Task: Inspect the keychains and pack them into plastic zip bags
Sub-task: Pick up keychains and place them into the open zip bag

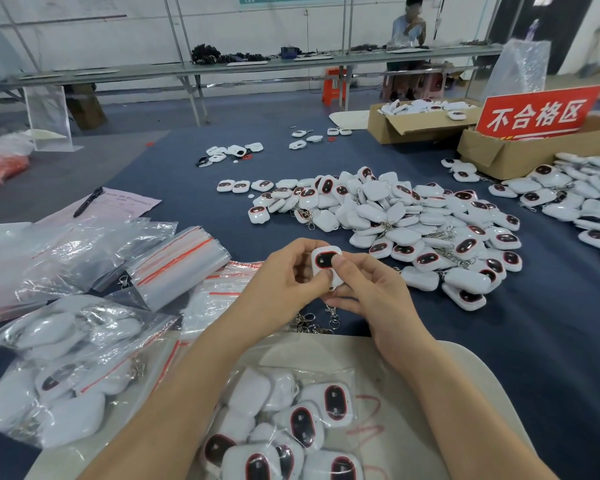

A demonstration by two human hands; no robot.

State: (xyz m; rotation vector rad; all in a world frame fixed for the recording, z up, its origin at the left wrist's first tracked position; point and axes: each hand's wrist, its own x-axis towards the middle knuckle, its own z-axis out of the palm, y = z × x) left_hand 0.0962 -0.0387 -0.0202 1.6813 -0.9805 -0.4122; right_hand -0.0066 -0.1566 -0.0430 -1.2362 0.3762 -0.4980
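Both hands hold one white keychain (326,263) with a black, red-rimmed oval button panel, face up above the blue table. My left hand (284,271) grips its left side; my right hand (364,289) holds the right side with the thumb pressed on the panel. Its metal clip (331,315) dangles below. A big heap of loose keychains (406,223) lies just right and beyond. A stack of empty zip bags (177,265) with red seal lines sits to the left. Filled zip bags (291,420) lie near me on a beige sheet.
More filled bags (66,362) lie at lower left. Paper with a pen (87,201) is at the left. Cardboard boxes (416,124), one behind a red sign (537,112), stand at the back right beside another keychain heap (575,195). A person sits at a far bench.
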